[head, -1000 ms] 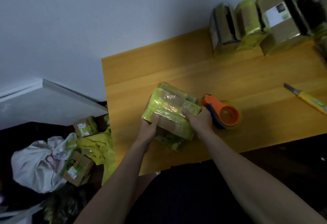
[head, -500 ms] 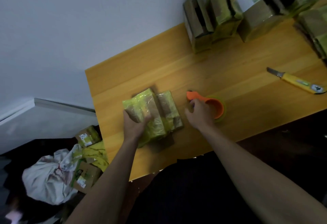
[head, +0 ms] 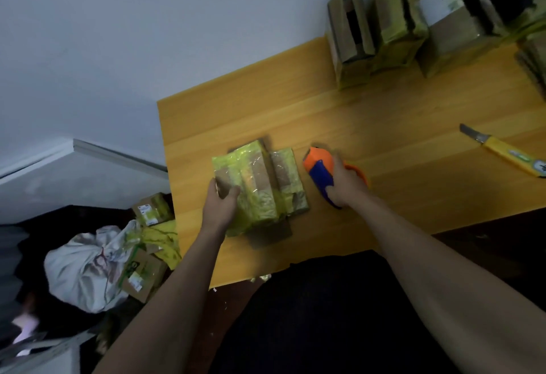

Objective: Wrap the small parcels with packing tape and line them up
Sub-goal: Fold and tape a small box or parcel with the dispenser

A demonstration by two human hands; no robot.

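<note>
**Parcel bundle held on the tabletop, tape dispenser in the other hand**

A bundle of small parcels (head: 260, 190), brown cardboard wrapped in yellow-green tape, is lying flat near the front left part of the wooden tabletop (head: 384, 125). The left hand (head: 220, 206) is gripping the bundle at its left near corner, its grip clamped on it with the thumb curling over the top face and the other fingers hidden under the left side. A loose brown flap of the bundle is sticking out toward the front edge of the tabletop.

Just beside the bundle, on its right, the right hand (head: 345, 184) is holding an orange and blue tape dispenser (head: 322, 172), its grip wrapped around the dispenser's body. The dispenser's orange nose is pointing away from the person, and a gap of bare wood is showing between it and the bundle. Whether the dispenser is resting on the wood or raised off it cannot be told.

Well apart to the right, a yellow utility knife (head: 508, 154) is lying on the tabletop with its blade pointing toward the far left. Along the far edge, against the pale wall, a row of wrapped parcels (head: 413, 24) is standing upright side by side, one bearing a white label.

On the floor left of the tabletop, a white plastic bag (head: 85, 267) is sitting among more cardboard boxes (head: 152, 208) and scraps of yellow-green tape.
</note>
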